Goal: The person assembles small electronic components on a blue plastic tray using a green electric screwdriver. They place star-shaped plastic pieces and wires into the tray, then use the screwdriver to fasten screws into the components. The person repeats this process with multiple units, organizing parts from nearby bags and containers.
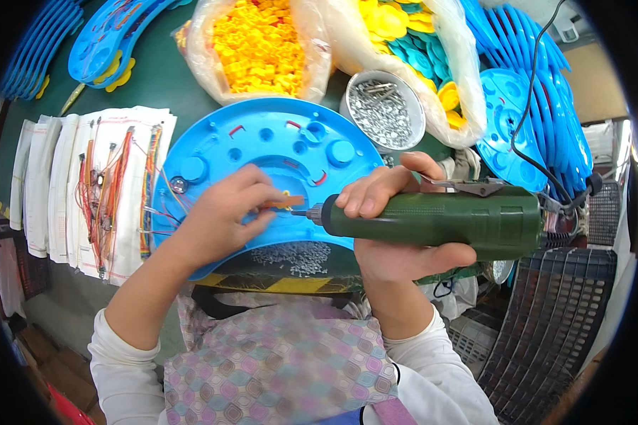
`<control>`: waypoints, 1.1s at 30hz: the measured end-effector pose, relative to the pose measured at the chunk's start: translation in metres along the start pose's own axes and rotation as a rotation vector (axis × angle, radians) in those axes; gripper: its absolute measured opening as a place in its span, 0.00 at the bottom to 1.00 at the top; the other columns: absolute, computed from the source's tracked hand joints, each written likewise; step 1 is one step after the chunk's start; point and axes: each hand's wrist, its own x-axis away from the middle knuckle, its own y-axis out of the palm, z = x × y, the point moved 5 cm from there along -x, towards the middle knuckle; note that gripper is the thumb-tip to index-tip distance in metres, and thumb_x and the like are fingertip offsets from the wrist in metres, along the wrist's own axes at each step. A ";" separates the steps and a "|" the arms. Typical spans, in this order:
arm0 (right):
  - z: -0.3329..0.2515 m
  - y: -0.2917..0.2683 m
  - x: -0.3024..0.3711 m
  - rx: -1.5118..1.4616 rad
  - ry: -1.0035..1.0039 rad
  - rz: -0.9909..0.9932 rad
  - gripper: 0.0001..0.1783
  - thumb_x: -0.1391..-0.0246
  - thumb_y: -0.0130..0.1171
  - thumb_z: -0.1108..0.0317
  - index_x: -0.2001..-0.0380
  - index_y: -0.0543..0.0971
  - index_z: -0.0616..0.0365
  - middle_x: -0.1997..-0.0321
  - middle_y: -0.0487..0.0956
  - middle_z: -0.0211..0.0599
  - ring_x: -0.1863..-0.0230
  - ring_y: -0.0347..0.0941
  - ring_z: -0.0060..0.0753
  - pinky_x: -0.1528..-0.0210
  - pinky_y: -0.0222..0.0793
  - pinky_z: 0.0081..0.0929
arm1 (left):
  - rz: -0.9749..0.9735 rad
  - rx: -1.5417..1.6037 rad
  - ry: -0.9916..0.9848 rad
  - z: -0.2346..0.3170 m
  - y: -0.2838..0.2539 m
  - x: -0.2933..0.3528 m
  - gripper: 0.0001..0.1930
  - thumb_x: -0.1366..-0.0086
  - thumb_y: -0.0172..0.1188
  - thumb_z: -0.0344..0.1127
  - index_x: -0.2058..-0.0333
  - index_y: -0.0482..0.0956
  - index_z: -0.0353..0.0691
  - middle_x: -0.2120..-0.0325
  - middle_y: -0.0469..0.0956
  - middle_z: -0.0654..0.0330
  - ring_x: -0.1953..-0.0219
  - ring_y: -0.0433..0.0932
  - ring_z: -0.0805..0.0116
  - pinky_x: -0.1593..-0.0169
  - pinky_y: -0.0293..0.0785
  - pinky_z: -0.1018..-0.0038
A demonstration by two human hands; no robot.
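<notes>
patterned apron [283,368] nearest; green bench [170,85] crowded, blue panel [262,142].

Head view. The right hand [397,234] is gripping a green electric screwdriver [432,219], its tip pointing left at a small orange part [285,202] that the left hand [223,212] is pinching against a curved blue plastic panel [262,152]. The panel is lying on the green worktop [159,81]. Behind it are sitting a round tin of screws [384,108] and a bag of yellow plastic pieces [259,46]; wire bundles on white sheets [99,188] are lying to the left.
</notes>
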 end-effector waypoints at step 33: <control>0.018 0.024 -0.009 0.009 0.061 -0.061 0.67 0.58 0.49 0.09 0.38 0.66 0.64 0.71 0.79 0.37 0.70 0.78 0.35 0.63 0.81 0.39 | 0.057 -0.059 0.006 -0.011 0.005 0.001 0.15 0.49 0.73 0.24 0.67 0.74 0.35 0.58 0.72 0.54 0.61 0.79 0.54 0.59 0.78 0.65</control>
